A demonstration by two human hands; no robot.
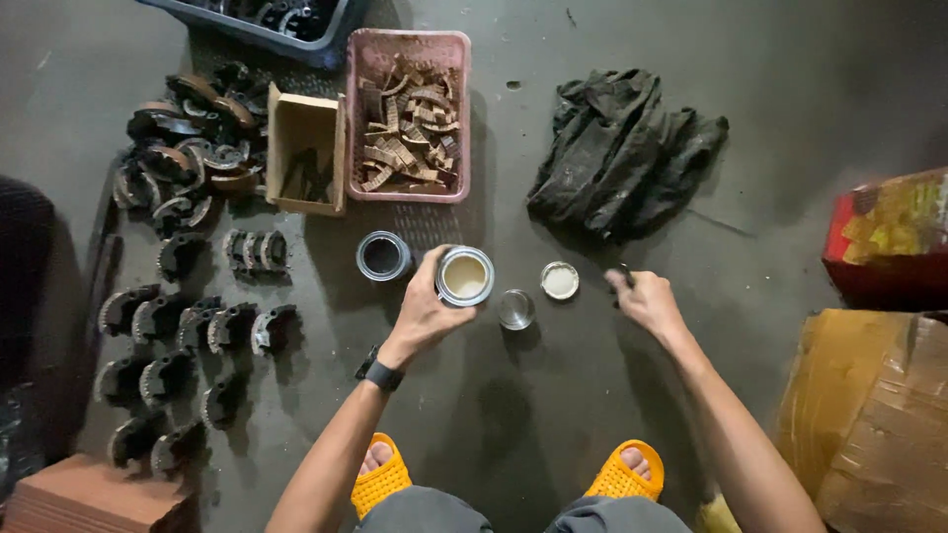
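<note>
Your left hand (423, 314) is wrapped around an open tin (464, 275) of pale, cream-coloured liquid, holding it tilted so that its mouth faces up toward you, just above the dark floor (553, 415). Your right hand (647, 301) is closed around a small dark tool (624, 272), of which only the tip shows past your fingers; what kind of tool it is cannot be told. Between your hands on the floor lie a small round lid (559, 280) with a pale inside and a little shiny cap (515, 309), the cap just beside the tin. Left of the tin stands a second open can (383, 256), dark inside. Beyond them sit a pink basket (407, 44) of brown lining strips, a small cardboard box (306, 148) and a crumpled dark cloth (620, 148). Rows of curved brake shoes (188, 326) lie at your left.
</note>
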